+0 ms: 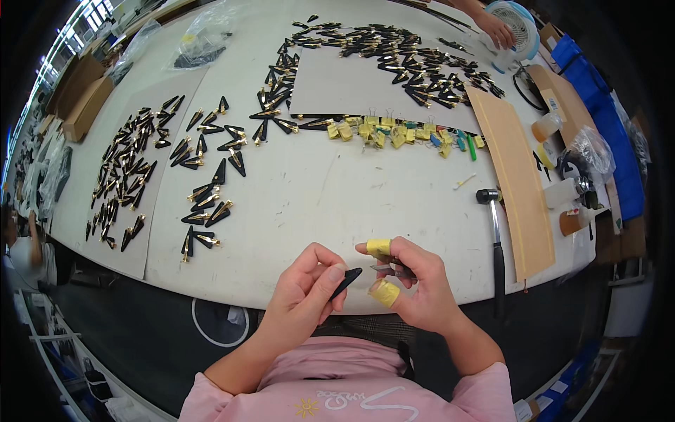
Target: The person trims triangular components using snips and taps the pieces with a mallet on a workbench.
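Just over the table's near edge, my left hand (299, 288) pinches a black tapered piece (346, 283) between thumb and fingers, its narrow tip pointing right. Facing it, a small gap away, is my right hand (427, 281), with yellow tape round the thumb and a fingertip. It is closed on a small pointed metal tool (387, 270) whose tip points left toward the black piece; the rest is partly hidden by the fingers. Similar black pieces with gold metal clips (204, 200) lie in loose groups to the left, and many more are heaped at the far side (373, 39).
Yellow-wrapped binder clips (394, 133) line a grey board's (351, 81) near edge. Right of my hands lie a black-handled hammer (495, 225) and a tan board (517, 204). Bottles (574, 221) stand beyond it. Another person's hand (498, 32) is near a fan (519, 28).
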The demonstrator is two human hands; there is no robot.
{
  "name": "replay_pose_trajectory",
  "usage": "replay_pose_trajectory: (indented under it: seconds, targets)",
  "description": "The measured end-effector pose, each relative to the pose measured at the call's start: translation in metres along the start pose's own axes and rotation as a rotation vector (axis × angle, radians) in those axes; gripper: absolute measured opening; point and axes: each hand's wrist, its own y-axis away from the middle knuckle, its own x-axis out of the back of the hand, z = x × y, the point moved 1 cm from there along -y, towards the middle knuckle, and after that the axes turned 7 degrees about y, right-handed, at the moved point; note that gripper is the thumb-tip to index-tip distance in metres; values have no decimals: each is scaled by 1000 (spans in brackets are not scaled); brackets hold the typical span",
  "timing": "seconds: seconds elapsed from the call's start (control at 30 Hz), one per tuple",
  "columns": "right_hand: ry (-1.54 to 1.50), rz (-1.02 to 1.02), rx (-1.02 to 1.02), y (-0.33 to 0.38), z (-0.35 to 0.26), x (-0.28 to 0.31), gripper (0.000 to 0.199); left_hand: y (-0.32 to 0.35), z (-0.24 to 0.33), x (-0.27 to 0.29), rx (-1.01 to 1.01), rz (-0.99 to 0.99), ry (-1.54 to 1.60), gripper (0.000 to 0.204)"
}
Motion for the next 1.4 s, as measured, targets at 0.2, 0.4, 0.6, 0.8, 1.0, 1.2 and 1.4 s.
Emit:
replay_pose_trajectory:
  seconds: [0.2, 0.4, 0.6, 0.8, 1.0, 1.2, 1.4]
  targets:
    - [295, 46, 192, 9, 13, 2, 37, 6, 1, -1, -110, 25, -188, 23]
    - [444, 93, 369, 8, 13, -3, 30, 8, 2, 1, 31, 37, -69, 23]
    - [419, 119, 372, 10, 19, -10, 21, 10, -3, 9, 66, 5, -55, 25]
    - [441, 133, 383, 10, 19, -13, 22, 9, -7, 6, 59, 38, -36, 24]
    - [494, 143, 378, 12, 18, -11, 21, 9, -7, 3, 78, 53, -48, 23]
    - [489, 156, 384, 15, 20, -10, 21, 8, -8, -3, 62, 84, -94, 23]
    - [487, 170, 381, 16, 23, -11, 24, 8, -11, 1, 101, 41, -56, 23]
